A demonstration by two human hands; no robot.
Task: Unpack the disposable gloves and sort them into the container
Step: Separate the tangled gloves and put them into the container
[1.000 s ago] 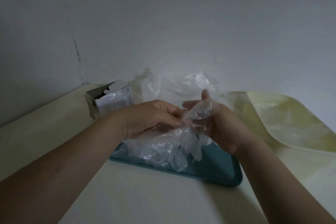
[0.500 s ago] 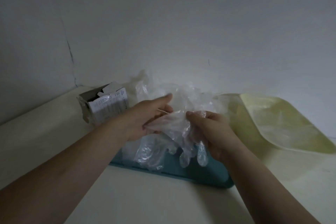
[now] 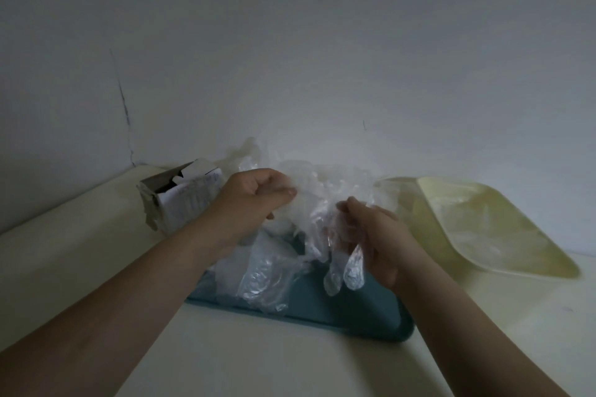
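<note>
Clear plastic glove (image 3: 317, 216) hangs pinched between left hand (image 3: 258, 200) and right hand (image 3: 371, 235) above the teal tray (image 3: 371, 319) heaped with gloves (image 3: 261, 274).

No words or numbers can be read here. The open box (image 3: 175, 195) at the middle left of the frame has a white label (image 3: 193, 205) with tiny gray print, too small and blurry to make out.

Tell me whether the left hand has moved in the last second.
Yes. The left hand has risen slightly against the cardboard box, pinching the glove.
</note>
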